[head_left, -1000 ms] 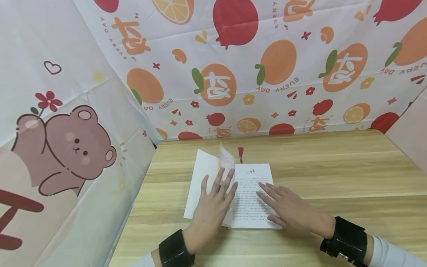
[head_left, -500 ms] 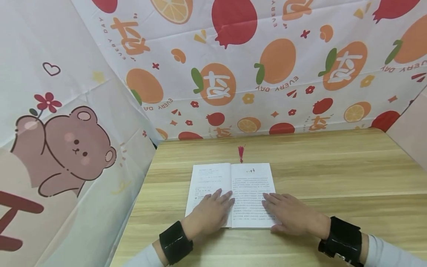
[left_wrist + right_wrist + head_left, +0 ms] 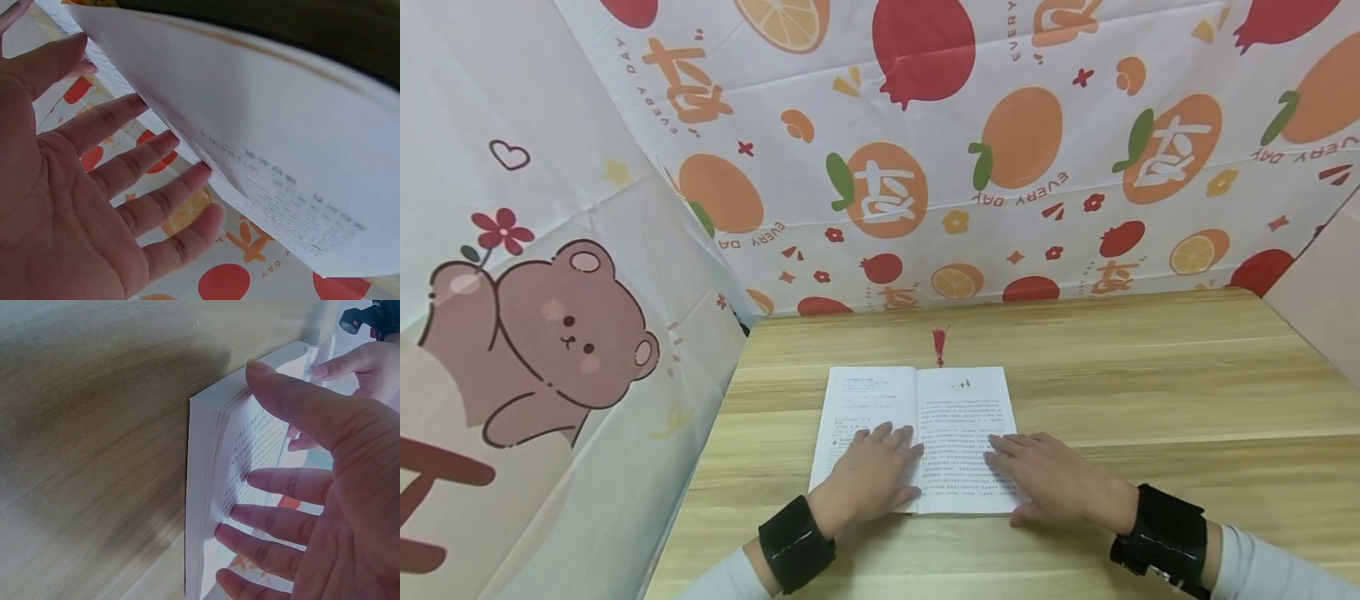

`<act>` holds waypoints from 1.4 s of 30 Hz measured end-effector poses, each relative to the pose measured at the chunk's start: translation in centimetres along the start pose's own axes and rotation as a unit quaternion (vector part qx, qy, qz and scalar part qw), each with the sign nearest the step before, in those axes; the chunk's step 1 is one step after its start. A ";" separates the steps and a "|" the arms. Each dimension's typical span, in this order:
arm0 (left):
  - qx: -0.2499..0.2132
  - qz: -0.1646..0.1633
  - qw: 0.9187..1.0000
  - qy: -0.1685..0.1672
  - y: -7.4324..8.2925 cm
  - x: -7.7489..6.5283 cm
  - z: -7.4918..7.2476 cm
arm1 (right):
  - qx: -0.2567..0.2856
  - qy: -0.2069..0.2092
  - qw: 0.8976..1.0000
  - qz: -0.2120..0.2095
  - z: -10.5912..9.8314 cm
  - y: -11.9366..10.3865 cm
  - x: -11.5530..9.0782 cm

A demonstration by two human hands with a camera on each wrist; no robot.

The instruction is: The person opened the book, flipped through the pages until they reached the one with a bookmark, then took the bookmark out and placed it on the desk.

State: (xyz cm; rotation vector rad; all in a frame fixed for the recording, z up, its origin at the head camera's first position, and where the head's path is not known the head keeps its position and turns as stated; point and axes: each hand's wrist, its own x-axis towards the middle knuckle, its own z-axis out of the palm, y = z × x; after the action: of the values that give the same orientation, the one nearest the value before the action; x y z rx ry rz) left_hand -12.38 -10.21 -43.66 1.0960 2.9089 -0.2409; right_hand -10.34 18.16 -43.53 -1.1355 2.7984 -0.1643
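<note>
An open book (image 3: 962, 408) lies flat on the wooden table, printed text on both pages. My left hand (image 3: 872, 473) rests on the lower part of the left page, fingers spread toward the spine. In the left wrist view the fingertips of that hand (image 3: 106, 181) touch the page (image 3: 250, 125). Over the lower right edge of the book lies my right hand (image 3: 1060, 479), its fingers extended onto the right page and its thumb by the bottom corner. The right wrist view shows the right hand's fingertips (image 3: 259, 478) on the printed page, with the thick page block (image 3: 206, 475) beside them.
A red tassel (image 3: 939, 346) sticks out above the book's top edge. The wooden table (image 3: 1150, 375) extends around the book, with a fruit-print cloth (image 3: 955, 150) hanging behind it and a bear-print cloth (image 3: 580, 333) at the left. Each wrist wears a black band (image 3: 1161, 537).
The raised leaf and cover on the left have come down flat, showing a printed left page. My left hand has moved down along that page; the right hand has shifted slightly lower.
</note>
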 end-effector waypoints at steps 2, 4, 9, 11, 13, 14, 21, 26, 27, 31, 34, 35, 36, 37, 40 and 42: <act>-0.005 -0.004 1.000 -0.001 0.0 0.0 0.0 | 0.001 0.000 1.000 0.001 0.0 0.0 0.0; -0.012 -0.005 1.000 -0.004 0.0 0.0 0.0 | 0.004 0.002 1.000 0.002 0.0 0.1 0.1; -0.031 -0.005 0.999 -0.015 0.0 0.0 0.1 | 0.026 0.004 1.000 0.004 -0.2 0.3 0.2; -0.039 -0.002 0.999 -0.021 0.0 0.1 0.1 | 0.035 0.002 0.999 0.004 -0.3 0.3 0.3; -0.048 0.002 0.998 -0.027 0.0 0.0 0.1 | 0.041 -0.003 0.999 0.003 -0.4 0.4 0.4; -0.054 0.002 0.998 -0.030 0.1 0.0 0.1 | 0.042 -0.005 0.999 0.003 -0.4 0.4 0.4; -0.100 -0.008 0.994 -0.049 0.0 0.0 0.3 | 0.030 -0.014 0.999 -0.010 -0.8 0.4 0.6; -0.149 0.017 0.987 -0.051 -0.2 0.1 0.6 | 0.022 -0.004 0.999 -0.031 -0.8 0.3 0.8; -0.158 0.022 0.986 -0.051 -0.2 0.1 0.6 | 0.026 -0.001 0.999 -0.031 -0.7 0.3 0.9; -0.171 0.027 0.984 -0.053 0.0 0.2 0.7 | 0.026 0.014 0.999 -0.031 -0.6 0.3 1.1; -0.178 0.015 0.982 -0.058 0.3 0.2 0.7 | 0.016 0.028 0.999 -0.035 -0.6 0.3 1.3; -0.180 0.011 0.982 -0.060 0.5 0.3 0.8 | 0.009 0.034 0.999 -0.037 -0.6 0.3 1.4; -0.183 0.006 0.981 -0.062 0.7 0.3 0.8 | 0.000 0.040 0.998 -0.039 -0.7 0.2 1.5; -0.188 0.001 0.980 -0.063 0.8 0.3 0.9 | -0.008 0.046 0.998 -0.042 -0.8 0.2 1.6; -0.186 -0.009 0.981 -0.057 1.3 0.5 1.2 | -0.043 0.076 0.995 -0.055 -1.3 -0.1 2.0; -0.178 -0.016 0.983 -0.048 1.7 0.6 1.2 | -0.064 0.098 0.991 -0.067 -1.6 -0.4 2.3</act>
State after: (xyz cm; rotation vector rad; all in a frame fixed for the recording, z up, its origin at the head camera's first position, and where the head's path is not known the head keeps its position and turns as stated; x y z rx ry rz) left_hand -11.76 -8.75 -45.17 0.9493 2.7386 0.2129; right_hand -11.94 16.31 -42.09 -1.4115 2.9388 -0.1168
